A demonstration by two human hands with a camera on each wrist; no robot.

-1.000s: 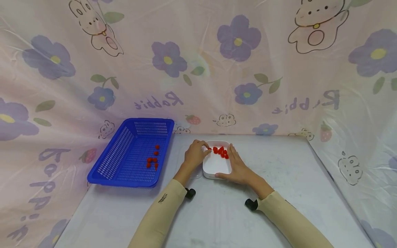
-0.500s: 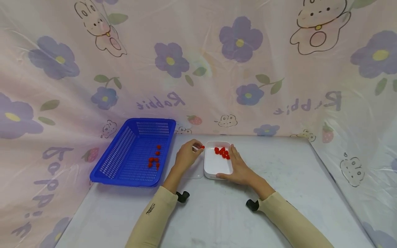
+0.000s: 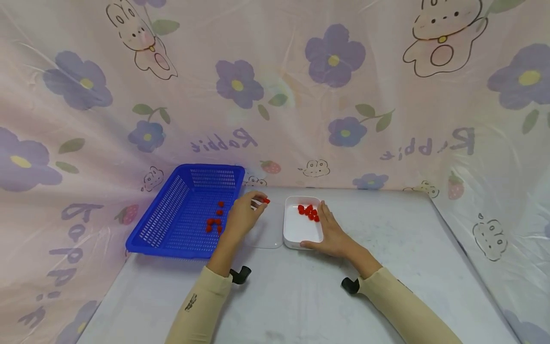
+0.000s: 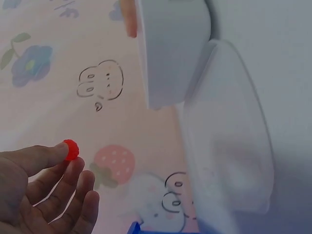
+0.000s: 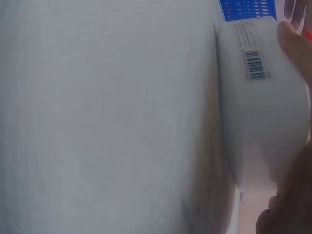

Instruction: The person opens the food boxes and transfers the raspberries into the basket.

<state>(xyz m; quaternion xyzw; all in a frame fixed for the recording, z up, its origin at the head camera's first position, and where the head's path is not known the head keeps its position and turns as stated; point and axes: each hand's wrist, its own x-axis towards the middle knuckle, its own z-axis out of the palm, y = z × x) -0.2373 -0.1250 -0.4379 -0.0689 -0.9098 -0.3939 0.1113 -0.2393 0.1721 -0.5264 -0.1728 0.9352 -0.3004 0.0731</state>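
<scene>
My left hand (image 3: pixel 241 216) pinches a small, bumpy red berry (image 4: pixel 72 149) between thumb and forefinger, the other fingers loosely bent. It hovers between the blue basket (image 3: pixel 142 246) and the white plastic box (image 3: pixel 298 233), above a clear lid (image 3: pixel 267 234). My right hand (image 3: pixel 335 235) grips the box at its right side, with the thumb at the near edge and the fingers along the far right wall. In the box, several red berries (image 3: pixel 310 210) lie toward the far right. A barcode label (image 5: pixel 256 65) shows on the box's side in the right wrist view.
Several red berries (image 3: pixel 210 222) lie on the right part of the basket's floor. The clear lid lies flat on the white table (image 3: pixel 296 296), against the box's left side. A printed curtain (image 3: pixel 292 114) closes off the back and both sides.
My left hand has moved left, from over the box to near the basket's right edge, carrying the red berry out of the box. My right hand stays on the box.
</scene>
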